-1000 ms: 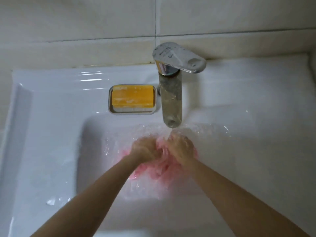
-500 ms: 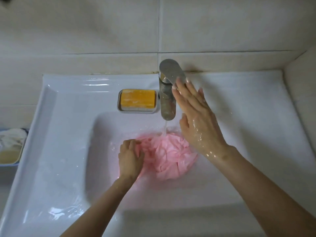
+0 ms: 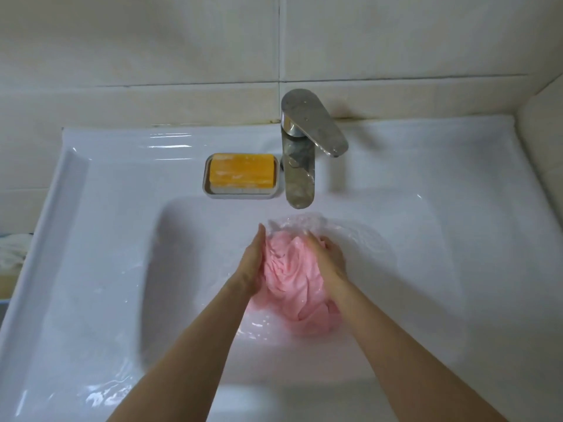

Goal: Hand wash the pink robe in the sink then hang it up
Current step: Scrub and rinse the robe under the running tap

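The wet pink robe lies bunched in the white sink, just below the faucet spout. My left hand presses against the robe's left side with its fingers straight and pointing toward the faucet. On the other side, my right hand grips the cloth, its fingers curled into the folds. Water ripples around the far end of the robe. I see no stream falling from the spout.
A yellow soap bar sits in a metal dish left of the faucet. The faucet handle points to the right. A tiled wall stands behind and to the right. At the far left edge is a tub with cloth.
My right hand left the faucet handle and came down onto the robe's right side. My left hand went from clutching the cloth to pressing it flat. The water stream is gone.
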The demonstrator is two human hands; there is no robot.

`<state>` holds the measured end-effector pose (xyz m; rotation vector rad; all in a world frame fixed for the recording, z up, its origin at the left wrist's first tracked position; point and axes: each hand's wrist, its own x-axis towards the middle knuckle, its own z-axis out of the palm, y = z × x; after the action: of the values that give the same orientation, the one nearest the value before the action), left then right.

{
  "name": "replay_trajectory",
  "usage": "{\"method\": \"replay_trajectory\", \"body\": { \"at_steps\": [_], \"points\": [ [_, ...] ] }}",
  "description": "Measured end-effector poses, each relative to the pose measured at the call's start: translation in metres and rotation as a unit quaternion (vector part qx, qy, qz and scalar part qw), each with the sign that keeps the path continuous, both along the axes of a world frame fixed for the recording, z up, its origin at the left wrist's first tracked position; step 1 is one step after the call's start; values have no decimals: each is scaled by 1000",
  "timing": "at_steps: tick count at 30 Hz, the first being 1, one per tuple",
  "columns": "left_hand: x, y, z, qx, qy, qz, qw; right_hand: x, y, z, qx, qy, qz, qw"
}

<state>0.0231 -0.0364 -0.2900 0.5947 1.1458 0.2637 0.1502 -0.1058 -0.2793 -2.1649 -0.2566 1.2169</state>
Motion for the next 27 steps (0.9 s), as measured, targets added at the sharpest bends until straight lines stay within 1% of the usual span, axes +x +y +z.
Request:
{"method": "replay_trajectory", "body": {
  "at_steps": [1, 2, 5, 7, 8, 9, 10, 11, 12, 13, 14, 15, 16, 17, 18, 19, 20, 21, 23, 24, 25, 26, 27],
  "points": [
    [5, -1, 3, 1, -9, 11, 1000, 2, 1, 4, 32, 33, -10, 999],
    [8, -2, 6, -1, -12, 29, 1000, 4, 0, 8, 60, 47, -13, 997],
    [9, -6, 21, 14, -18, 93, 995, 3, -8, 17, 179, 59, -22, 982],
    [2, -9, 34, 13, -68, 110, 991, 3, -21, 21, 244, 63, -37, 967],
    [-4, -10, 41, -5, -95, 119, 988, 5, -29, 21, 259, 46, -43, 964],
    [-11, -11, 46, -4, -101, 128, 987, 7, -37, 19, 264, 12, -41, 964],
    [-20, -14, 46, 27, -81, 137, 987, 10, -46, 16, 258, -34, -29, 965],
    [-28, -16, 44, 91, -34, 117, 988, 11, -55, 13, 243, -86, 1, 966],
    [-34, -22, 38, 179, 35, 67, 981, 10, -62, 10, 216, -146, 51, 964],
    [-40, -29, 28, 279, 123, -22, 952, 6, -67, 6, 177, -212, 114, 954],
    [-44, -40, 16, 385, 197, -129, 892, 1, -71, -2, 138, -272, 179, 935],
    [-47, -51, 0, 471, 245, -225, 817, -5, -74, -12, 110, -326, 238, 908],
    [-46, -62, -15, 538, 274, -293, 741, -12, -75, -21, 95, -359, 286, 883],
    [-43, -70, -24, 571, 301, -342, 683, -18, -74, -25, 86, -371, 322, 867],
    [-38, -75, -28, 567, 320, -374, 661, -21, -73, -32, 90, -380, 349, 852],
    [-35, -78, -31, 552, 333, -379, 664, -22, -71, -38, 97, -377, 372, 843],
    [-32, -77, -34, 539, 347, -366, 675, -21, -69, -44, 109, -382, 383, 834],
    [-29, -76, -36, 549, 363, -343, 670, -21, -66, -50, 118, -386, 384, 830],
    [-23, -76, -37, 607, 374, -278, 644, -19, -61, -62, 135, -407, 369, 825],
    [-20, -75, -39, 633, 365, -259, 632, -20, -57, -67, 143, -422, 356, 822],
    [-17, -74, -44, 663, 363, -254, 604, -22, -54, -69, 147, -436, 338, 821],
    [-17, -71, -50, 666, 370, -262, 593, -23, -50, -72, 148, -456, 321, 816],
    [-16, -68, -53, 648, 397, -273, 590, -23, -45, -73, 147, -471, 307, 814]
  ]
}}
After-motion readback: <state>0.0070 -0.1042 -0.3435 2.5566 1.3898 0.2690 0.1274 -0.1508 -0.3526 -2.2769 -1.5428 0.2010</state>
